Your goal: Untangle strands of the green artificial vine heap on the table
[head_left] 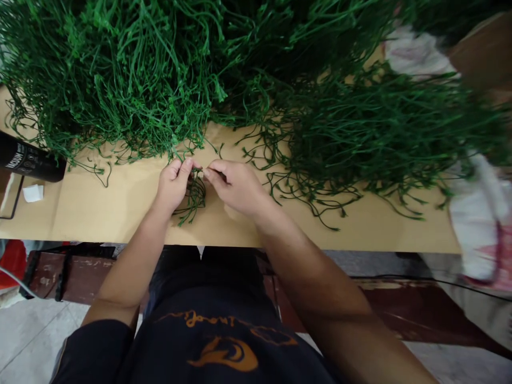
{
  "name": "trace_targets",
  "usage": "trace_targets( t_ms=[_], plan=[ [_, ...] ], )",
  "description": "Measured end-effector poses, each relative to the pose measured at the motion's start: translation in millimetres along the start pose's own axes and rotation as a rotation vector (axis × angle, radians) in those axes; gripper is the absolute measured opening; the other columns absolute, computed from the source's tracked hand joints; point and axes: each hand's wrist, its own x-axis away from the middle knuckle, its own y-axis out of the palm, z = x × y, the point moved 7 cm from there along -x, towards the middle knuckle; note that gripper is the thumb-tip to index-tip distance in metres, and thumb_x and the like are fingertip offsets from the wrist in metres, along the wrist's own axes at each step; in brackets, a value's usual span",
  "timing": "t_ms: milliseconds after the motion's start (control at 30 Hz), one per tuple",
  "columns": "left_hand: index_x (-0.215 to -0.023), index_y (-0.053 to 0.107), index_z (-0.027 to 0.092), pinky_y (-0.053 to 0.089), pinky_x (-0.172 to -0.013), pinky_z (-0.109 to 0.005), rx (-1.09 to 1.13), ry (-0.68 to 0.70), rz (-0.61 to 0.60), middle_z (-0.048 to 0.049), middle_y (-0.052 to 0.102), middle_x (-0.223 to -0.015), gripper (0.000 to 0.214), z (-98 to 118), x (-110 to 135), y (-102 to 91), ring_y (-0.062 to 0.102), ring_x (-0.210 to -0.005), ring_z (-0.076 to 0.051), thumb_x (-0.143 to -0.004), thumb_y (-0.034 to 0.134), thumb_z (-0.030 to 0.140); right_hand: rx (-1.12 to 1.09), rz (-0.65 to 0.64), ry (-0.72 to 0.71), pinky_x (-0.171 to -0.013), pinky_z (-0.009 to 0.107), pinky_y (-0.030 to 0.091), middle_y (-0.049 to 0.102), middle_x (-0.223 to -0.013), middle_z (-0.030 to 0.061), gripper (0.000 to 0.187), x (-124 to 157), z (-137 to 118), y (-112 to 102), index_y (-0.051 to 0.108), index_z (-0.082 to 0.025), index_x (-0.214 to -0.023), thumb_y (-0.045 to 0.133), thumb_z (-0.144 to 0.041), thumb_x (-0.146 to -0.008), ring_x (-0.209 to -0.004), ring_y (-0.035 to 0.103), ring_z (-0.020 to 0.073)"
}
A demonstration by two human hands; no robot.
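Observation:
My left hand [173,182] and my right hand [234,184] meet over the tan table [120,208], fingers pinched together. Between them they hold a small bunch of thin green plastic stems [194,196] that hangs down toward the table's front edge. Just behind the hands lies a big bright-green heap of the same stems [132,80]. A darker, flatter spread of stems [380,133] covers the right half of the table.
A black cylinder with white lettering [30,160] lies at the left edge, with a small white piece [32,192] beside it. White and pink cloth [480,224] hangs at the right. A dark wooden bench [80,272] stands under the table.

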Motion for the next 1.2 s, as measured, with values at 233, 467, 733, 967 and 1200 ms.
trace_targets(
  t_ms=[233, 467, 733, 967, 1200],
  plan=[
    [-0.073, 0.058, 0.017, 0.041, -0.050, -0.021, 0.112, -0.032, -0.028, 0.0045, 0.052, -0.055, 0.032, 2.4, 2.5, 2.6, 0.049, -0.048, -0.006, -0.083, 0.054, 0.047, -0.826, -0.271, 0.243, -0.051, 0.022, 0.039, 0.061, -0.065, 0.0025, 0.045, 11.4, 8.2, 18.8, 0.059, -0.017, -0.074, 0.049, -0.060, -0.082, -0.054, 0.051, 0.0086],
    [-0.080, 0.054, 0.019, 0.045, -0.044, -0.020, 0.245, -0.175, -0.222, 0.0088, 0.042, -0.049, 0.034, 8.9, 15.3, 17.3, 0.049, -0.039, -0.005, -0.082, 0.052, 0.053, -1.298, -0.412, 0.590, -0.044, 0.020, 0.037, 0.056, -0.058, 0.0000, 0.051, 21.6, 5.4, 50.4, 0.060, -0.016, -0.071, 0.041, -0.061, -0.086, -0.047, 0.046, 0.0070],
    [-0.076, 0.058, 0.019, 0.047, -0.053, -0.020, 0.202, -0.093, -0.157, 0.0045, 0.054, -0.055, 0.034, 4.1, 9.9, 10.5, 0.054, -0.051, -0.006, -0.081, 0.054, 0.052, -1.429, -0.326, 0.524, -0.043, 0.014, 0.030, 0.045, -0.051, -0.0076, 0.024, 17.9, 11.5, 56.2, 0.056, -0.015, -0.067, 0.067, -0.035, -0.075, -0.045, 0.040, 0.0020],
    [-0.077, 0.058, 0.019, 0.042, -0.049, -0.020, 0.159, -0.058, -0.132, 0.0047, 0.052, -0.054, 0.036, 2.4, 7.1, 8.4, 0.048, -0.045, -0.005, -0.082, 0.052, 0.053, -1.069, -0.248, 0.393, -0.045, 0.018, 0.036, 0.062, -0.065, -0.0012, 0.017, 13.4, 19.6, 49.6, 0.058, -0.016, -0.070, 0.065, -0.032, -0.070, -0.051, 0.050, 0.0058],
    [-0.070, 0.056, 0.018, 0.041, -0.058, -0.022, 0.119, -0.007, -0.055, 0.0025, 0.054, -0.064, 0.033, 1.2, 3.4, 3.1, 0.046, -0.057, -0.007, -0.082, 0.055, 0.049, -0.538, 0.134, 0.058, -0.051, 0.024, 0.026, 0.033, -0.052, -0.0064, 0.025, 10.9, 13.5, 27.1, 0.042, -0.020, -0.059, 0.050, -0.025, -0.081, -0.050, 0.031, 0.0070]
  ],
)
